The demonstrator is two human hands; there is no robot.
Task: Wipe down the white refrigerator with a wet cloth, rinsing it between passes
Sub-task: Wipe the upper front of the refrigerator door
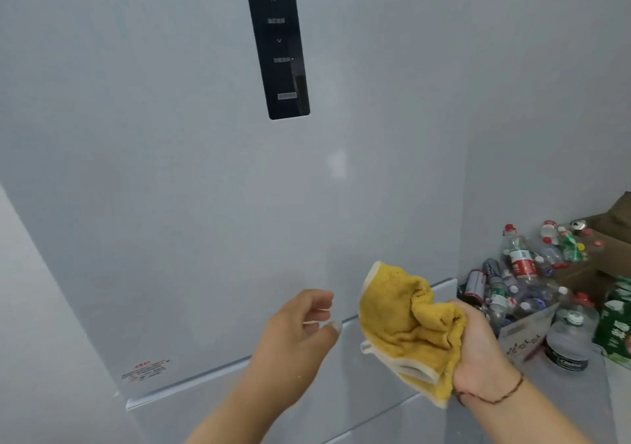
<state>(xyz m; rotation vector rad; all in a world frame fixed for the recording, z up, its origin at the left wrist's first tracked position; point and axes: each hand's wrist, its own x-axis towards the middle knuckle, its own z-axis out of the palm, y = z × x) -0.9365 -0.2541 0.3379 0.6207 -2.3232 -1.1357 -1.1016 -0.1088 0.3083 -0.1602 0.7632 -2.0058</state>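
The white refrigerator [191,177] fills most of the view, with a black vertical control panel [278,44] at the top of its upper door. A yellow cloth [406,324] with a pale edge hangs bunched in my right hand [478,344], just in front of the seam between the upper and lower doors. My left hand [300,327] hovers beside the cloth, a little left of it, fingers loosely curled and holding nothing. Neither hand touches the door.
A small red-and-black sticker [145,370] sits at the lower left of the upper door. To the right, a cardboard box [526,331] holds several empty plastic bottles and cans; a green carton [614,324] and a large bottle [568,344] stand on the floor.
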